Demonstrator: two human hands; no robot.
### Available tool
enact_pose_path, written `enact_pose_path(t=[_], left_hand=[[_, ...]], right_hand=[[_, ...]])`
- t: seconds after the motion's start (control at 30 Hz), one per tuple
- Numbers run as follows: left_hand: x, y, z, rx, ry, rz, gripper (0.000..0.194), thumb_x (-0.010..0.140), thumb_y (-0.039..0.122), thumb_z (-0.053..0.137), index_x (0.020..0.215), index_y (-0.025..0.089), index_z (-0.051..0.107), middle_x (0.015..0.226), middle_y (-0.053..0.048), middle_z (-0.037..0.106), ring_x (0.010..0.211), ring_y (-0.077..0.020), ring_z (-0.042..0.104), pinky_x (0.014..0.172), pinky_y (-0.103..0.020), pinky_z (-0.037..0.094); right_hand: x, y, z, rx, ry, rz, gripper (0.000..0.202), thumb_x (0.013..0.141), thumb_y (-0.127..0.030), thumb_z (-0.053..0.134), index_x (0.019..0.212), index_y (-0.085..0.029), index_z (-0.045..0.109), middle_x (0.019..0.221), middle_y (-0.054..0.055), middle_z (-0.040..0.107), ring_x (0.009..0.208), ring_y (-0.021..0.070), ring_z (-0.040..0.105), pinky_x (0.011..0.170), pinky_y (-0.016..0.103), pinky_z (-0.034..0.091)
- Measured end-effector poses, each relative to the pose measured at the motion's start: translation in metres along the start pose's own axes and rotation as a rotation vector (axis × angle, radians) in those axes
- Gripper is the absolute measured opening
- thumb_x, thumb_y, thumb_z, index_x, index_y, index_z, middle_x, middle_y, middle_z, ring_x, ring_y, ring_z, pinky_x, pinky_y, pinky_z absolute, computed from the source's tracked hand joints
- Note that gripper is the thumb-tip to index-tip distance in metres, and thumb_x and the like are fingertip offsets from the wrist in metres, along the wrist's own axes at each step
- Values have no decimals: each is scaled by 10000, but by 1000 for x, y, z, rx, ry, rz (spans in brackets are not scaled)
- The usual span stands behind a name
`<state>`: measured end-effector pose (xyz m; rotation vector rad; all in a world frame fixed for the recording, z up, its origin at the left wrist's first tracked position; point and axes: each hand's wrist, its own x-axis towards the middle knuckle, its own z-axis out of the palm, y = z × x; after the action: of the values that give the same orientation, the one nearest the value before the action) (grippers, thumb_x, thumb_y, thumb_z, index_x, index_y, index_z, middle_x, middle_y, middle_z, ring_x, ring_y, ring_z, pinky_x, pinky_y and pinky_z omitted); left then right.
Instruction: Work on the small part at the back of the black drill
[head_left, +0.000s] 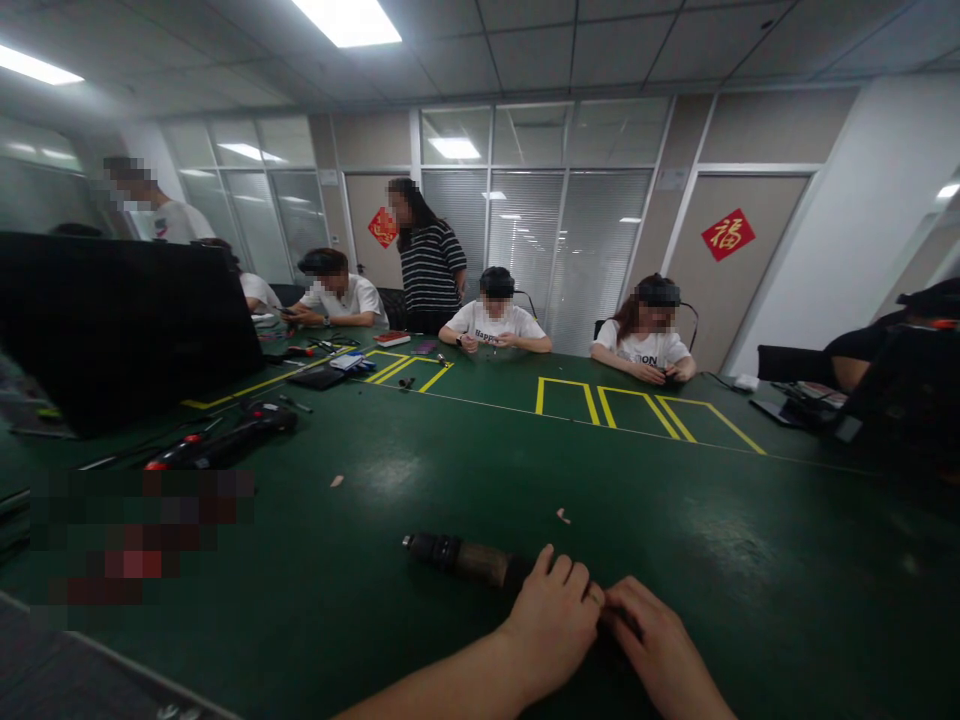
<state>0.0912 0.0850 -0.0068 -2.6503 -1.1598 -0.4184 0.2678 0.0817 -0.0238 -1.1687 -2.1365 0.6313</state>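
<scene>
A dark electric screwdriver (480,563) lies on the green table, its metal-tipped chuck (431,549) pointing left. Over its rear part, my left hand (559,615) is closed with the fingers curled around the body. My right hand (652,630) is closed in a pinch at the screwdriver's back end, its fingertips touching those of my left hand. Whatever sits between the right fingertips is hidden. Two small pale scraps lie nearby, one scrap (562,516) just beyond my hands and another scrap (337,481) farther left.
A black and red power tool (240,435) lies to the left, before a large black monitor (112,330). Yellow tape outlines (566,381) mark the far side of the green table (465,450). Several people sit or stand beyond it. Another dark screen (900,400) stands at right.
</scene>
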Motion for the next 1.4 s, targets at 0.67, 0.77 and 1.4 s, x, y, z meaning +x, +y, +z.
enact_pose_path(t=[0.67, 0.77, 1.4], left_hand=[[3, -7, -22, -237, -88, -111, 86, 880, 204, 553, 941, 187, 613, 974, -7, 608, 933, -188, 509, 801, -326, 393], [3, -7, -21, -268, -93, -129, 81, 872, 210, 567, 933, 195, 617, 980, 4, 609, 941, -182, 504, 804, -321, 384], [-2, -12, -15, -230, -12, -73, 134, 901, 248, 545, 972, 199, 647, 1085, -18, 582, 985, -176, 507, 892, -318, 380]], right_hand=[[2, 0, 0, 58, -5, 37, 250, 928, -333, 444, 818, -212, 633, 832, 30, 571, 767, 192, 563, 681, 262, 426], [2, 1, 1, 49, -10, 33, 248, 935, -339, 445, 843, -212, 638, 843, 34, 570, 772, 196, 563, 684, 270, 432], [1, -6, -1, 64, -15, 23, 239, 939, -300, 431, 843, -220, 635, 852, 23, 575, 778, 184, 570, 696, 252, 426]])
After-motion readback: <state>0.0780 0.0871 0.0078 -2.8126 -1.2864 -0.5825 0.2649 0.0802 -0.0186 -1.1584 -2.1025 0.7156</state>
